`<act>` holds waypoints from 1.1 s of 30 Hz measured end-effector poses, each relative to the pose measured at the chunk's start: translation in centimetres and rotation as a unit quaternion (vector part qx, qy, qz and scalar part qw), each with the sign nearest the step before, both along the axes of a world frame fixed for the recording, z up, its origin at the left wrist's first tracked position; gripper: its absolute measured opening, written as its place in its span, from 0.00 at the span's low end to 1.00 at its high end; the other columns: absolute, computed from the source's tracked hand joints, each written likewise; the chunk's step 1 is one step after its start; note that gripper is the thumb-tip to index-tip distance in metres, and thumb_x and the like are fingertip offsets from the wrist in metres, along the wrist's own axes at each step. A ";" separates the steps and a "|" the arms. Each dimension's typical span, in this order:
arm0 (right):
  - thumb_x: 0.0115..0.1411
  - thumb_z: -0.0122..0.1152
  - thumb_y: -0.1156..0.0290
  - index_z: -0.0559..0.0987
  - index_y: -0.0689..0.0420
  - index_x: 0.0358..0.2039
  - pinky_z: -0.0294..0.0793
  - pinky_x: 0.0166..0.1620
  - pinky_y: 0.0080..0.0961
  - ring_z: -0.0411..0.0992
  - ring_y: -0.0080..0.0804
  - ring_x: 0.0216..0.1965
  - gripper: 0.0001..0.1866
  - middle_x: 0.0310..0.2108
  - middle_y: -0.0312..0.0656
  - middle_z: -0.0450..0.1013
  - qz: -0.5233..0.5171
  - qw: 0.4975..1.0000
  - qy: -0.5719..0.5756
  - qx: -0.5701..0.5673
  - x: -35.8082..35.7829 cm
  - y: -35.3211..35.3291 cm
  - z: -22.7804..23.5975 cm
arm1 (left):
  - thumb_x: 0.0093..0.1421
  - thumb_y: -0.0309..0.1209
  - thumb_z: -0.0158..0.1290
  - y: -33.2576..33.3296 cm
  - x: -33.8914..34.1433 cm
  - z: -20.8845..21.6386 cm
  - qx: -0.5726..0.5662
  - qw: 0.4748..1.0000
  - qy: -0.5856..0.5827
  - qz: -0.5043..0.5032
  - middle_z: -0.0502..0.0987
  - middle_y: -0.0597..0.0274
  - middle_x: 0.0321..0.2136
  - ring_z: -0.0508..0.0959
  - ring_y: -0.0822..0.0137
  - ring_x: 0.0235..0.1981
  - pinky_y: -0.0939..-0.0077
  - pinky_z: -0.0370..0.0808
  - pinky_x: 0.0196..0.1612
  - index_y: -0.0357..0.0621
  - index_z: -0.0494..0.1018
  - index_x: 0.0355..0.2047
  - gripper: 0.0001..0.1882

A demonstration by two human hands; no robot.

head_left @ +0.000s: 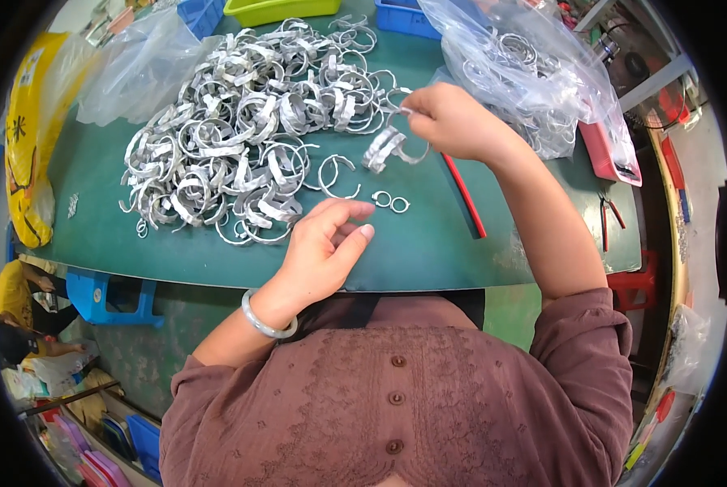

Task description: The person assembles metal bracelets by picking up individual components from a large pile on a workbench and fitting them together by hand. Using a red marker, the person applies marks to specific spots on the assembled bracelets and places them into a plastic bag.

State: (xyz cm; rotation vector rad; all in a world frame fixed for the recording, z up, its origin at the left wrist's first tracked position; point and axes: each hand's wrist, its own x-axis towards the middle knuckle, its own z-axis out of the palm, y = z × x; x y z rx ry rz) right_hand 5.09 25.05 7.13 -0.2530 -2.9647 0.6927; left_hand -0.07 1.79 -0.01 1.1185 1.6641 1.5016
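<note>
The person wears a dusky brown-mauve top [477, 381], nearer the body than both hands. Down its middle runs a row of round, dark brown buttons [397, 398], three of them in sight, flanked by tone-on-tone embroidery [331, 369] with leafy, floral motifs. Well back from the right hand [445, 120], the right sleeve [587, 349] ends in a banded, creased cuff. The left sleeve [197, 390] is plainer to see only in part. Just behind the left hand [319, 247], a smooth, pale greyish bangle [258, 323] rings the wrist.
</note>
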 end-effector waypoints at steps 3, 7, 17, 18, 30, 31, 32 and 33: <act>0.50 0.47 0.71 0.74 0.68 0.32 0.66 0.21 0.25 0.66 0.25 0.16 0.14 0.15 0.40 0.67 0.059 0.995 0.024 0.077 0.8 1.6 -1.6 | 0.54 0.22 0.48 1.1 0.2 0.7 0.015 0.999 0.046 0.013 0.67 0.62 0.37 0.71 0.78 0.29 0.87 0.70 0.30 0.35 0.70 0.38 0.11; 0.50 0.47 0.71 0.74 0.66 0.32 0.64 0.19 0.20 0.64 0.20 0.15 0.13 0.15 0.37 0.67 -0.084 0.990 -0.024 -0.115 2.5 1.1 1.8 | 0.54 0.22 0.48 1.3 -0.1 0.4 -0.007 0.999 0.035 0.023 0.68 0.62 0.37 0.72 0.77 0.30 0.85 0.71 0.31 0.35 0.69 0.40 0.12; 0.49 0.49 0.72 0.74 0.68 0.34 0.68 0.26 0.23 0.68 0.25 0.19 0.14 0.19 0.43 0.71 -0.045 0.993 -0.031 -0.108 3.3 0.4 -1.3 | 0.54 0.22 0.49 3.0 0.3 0.4 -0.009 0.999 0.044 0.025 0.68 0.63 0.36 0.72 0.77 0.29 0.86 0.71 0.31 0.35 0.69 0.40 0.12; 0.49 0.49 0.72 0.74 0.68 0.34 0.68 0.26 0.24 0.68 0.26 0.20 0.14 0.19 0.44 0.71 -0.053 0.995 -0.009 -0.083 3.2 0.8 -1.3 | 0.54 0.22 0.49 3.0 0.3 0.5 -0.014 0.998 0.050 0.027 0.68 0.63 0.36 0.71 0.78 0.29 0.86 0.71 0.30 0.35 0.69 0.40 0.12; 0.45 0.48 0.74 0.75 0.68 0.30 0.69 0.30 0.30 0.71 0.38 0.24 0.13 0.21 0.51 0.71 0.051 0.997 -0.061 -0.017 3.6 1.7 -0.1 | 0.55 0.23 0.47 3.4 -0.3 0.9 -0.030 0.997 0.059 0.042 0.68 0.63 0.36 0.72 0.77 0.28 0.85 0.71 0.30 0.33 0.69 0.39 0.11; 0.46 0.48 0.74 0.75 0.68 0.30 0.69 0.29 0.29 0.71 0.36 0.23 0.13 0.20 0.50 0.71 0.060 0.997 -0.044 -0.034 3.8 2.0 0.1 | 0.55 0.23 0.47 3.4 -0.4 0.9 -0.032 0.997 0.048 0.048 0.68 0.63 0.36 0.72 0.77 0.28 0.85 0.71 0.31 0.33 0.69 0.39 0.11; 0.48 0.49 0.73 0.75 0.68 0.31 0.67 0.25 0.25 0.67 0.26 0.20 0.12 0.18 0.44 0.71 0.009 0.995 -0.027 -0.098 4.1 2.2 0.3 | 0.56 0.24 0.46 3.3 -0.5 0.8 -0.037 0.997 0.053 0.050 0.69 0.64 0.34 0.72 0.77 0.29 0.84 0.71 0.31 0.33 0.68 0.41 0.12; 0.51 0.50 0.71 0.75 0.67 0.31 0.64 0.22 0.18 0.63 0.17 0.19 0.12 0.18 0.36 0.70 -0.044 0.983 -0.037 -0.173 4.2 2.0 1.0 | 0.56 0.24 0.46 3.3 -0.5 0.7 -0.044 0.997 0.041 0.047 0.69 0.64 0.34 0.72 0.76 0.29 0.84 0.71 0.31 0.33 0.68 0.41 0.12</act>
